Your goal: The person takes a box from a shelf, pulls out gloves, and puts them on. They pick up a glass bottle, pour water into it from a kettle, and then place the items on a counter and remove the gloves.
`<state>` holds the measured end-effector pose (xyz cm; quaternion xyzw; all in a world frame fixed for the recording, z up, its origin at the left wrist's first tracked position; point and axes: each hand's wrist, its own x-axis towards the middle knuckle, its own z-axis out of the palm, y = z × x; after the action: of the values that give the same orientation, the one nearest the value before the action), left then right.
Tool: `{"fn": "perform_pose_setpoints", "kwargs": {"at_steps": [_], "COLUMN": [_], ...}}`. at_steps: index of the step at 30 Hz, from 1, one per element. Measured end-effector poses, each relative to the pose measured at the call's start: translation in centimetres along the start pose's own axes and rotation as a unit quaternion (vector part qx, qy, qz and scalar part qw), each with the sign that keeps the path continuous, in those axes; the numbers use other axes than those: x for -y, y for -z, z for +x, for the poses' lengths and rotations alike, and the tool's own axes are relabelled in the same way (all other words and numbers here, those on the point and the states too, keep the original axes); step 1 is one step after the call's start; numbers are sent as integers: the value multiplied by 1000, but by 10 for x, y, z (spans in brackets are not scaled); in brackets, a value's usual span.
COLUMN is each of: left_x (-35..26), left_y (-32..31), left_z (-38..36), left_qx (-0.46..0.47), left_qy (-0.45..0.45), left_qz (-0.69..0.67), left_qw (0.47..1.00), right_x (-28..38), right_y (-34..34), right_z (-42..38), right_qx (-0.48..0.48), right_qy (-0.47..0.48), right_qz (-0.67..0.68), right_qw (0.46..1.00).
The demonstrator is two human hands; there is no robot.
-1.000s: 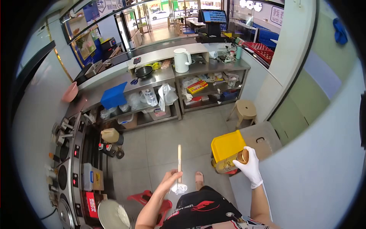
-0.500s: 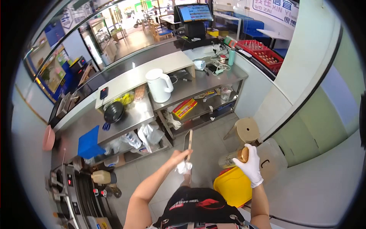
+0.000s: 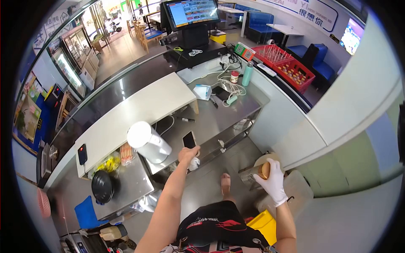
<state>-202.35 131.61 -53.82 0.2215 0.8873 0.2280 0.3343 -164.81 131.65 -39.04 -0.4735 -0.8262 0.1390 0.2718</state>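
My bare left hand (image 3: 188, 155) is closed around a phone (image 3: 189, 140) with a dark screen, over the front edge of the steel counter. Something white and crumpled, perhaps a glove, hangs below that hand (image 3: 194, 163). My right hand (image 3: 272, 181) wears a white glove and grips the golden-brown lid of a clear jar (image 3: 249, 177). The jar is tilted on its side, and dark specks show through its wall. Behind it is a beige stool (image 3: 262, 160). A white kettle (image 3: 148, 142) stands on the counter to the left of the phone.
On the steel counter (image 3: 225, 109) lie cables, a marker (image 3: 214, 102) and a teal bottle (image 3: 247, 73). A white shelf board (image 3: 139, 99) runs along the back. A black pan (image 3: 102, 187) is at left. Near my right arm are a yellow bin (image 3: 263, 225) and a translucent box (image 3: 297, 192).
I have come nearer the counter. My left hand has moved up and forward, and the phone in it now shows its screen face. My right hand still holds the jar, now in front of the stool.
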Motion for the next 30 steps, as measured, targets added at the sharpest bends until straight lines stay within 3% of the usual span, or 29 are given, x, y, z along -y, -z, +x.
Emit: {"fn": "perform_pose_setpoints", "kwargs": {"at_steps": [7, 8, 9, 11, 12, 17, 19, 20, 22, 24, 25, 26, 27, 29, 30], "left_x": [-52, -59, -68, -84, -87, -73, -77, -73, -59, -56, -53, -62, -73, -88, -92], "left_y": [15, 11, 9, 13, 14, -10, -8, -11, -18, -23, -28, -22, -18, -13, -10], "left_z": [72, 80, 88, 100, 105, 129, 122, 121, 115, 117, 116, 106, 99, 88, 84], "left_qx": [-2, -47, -94, -62, -32, -68, -155, -155, -303, -269, -201, -134, -107, -88, -70], "left_qy": [73, 123, 171, 180, 186, 181, 187, 199, 26, -51, 22, 30, 30, 7, 7], "left_qz": [70, 98, 124, 133, 143, 218, 159, 158, -32, -293, -435, -496, -537, -597, -623], "left_qw": [995, 986, 973, 973, 972, 957, 957, 955, 952, 916, 877, 857, 836, 797, 779], "right_x": [-53, -66, -78, -99, -112, -162, -175, -179, -184, -189, -191, -190, -187, -176, -157], "right_y": [-100, -112, -123, -142, -151, -194, -210, -215, -225, -226, -226, -224, -221, -208, -196], "right_z": [224, 252, 283, 341, 366, 455, 476, 483, 495, 505, 509, 508, 507, 505, 502], "right_qx": [70, 76, 54, 38, 38, 35, 23, 33, 13, 45, 37, 28, 39, -73, -71], "right_qy": [90, 86, 90, 98, 74, 29, 4, 9, 7, 14, 30, 45, 53, 141, 147], "right_qz": [52, 53, 45, 38, 20, -25, -48, -45, -57, -43, -54, -64, -60, -125, -123], "right_qw": [992, 992, 993, 994, 996, 999, 999, 998, 998, 998, 997, 997, 996, 979, 979]}}
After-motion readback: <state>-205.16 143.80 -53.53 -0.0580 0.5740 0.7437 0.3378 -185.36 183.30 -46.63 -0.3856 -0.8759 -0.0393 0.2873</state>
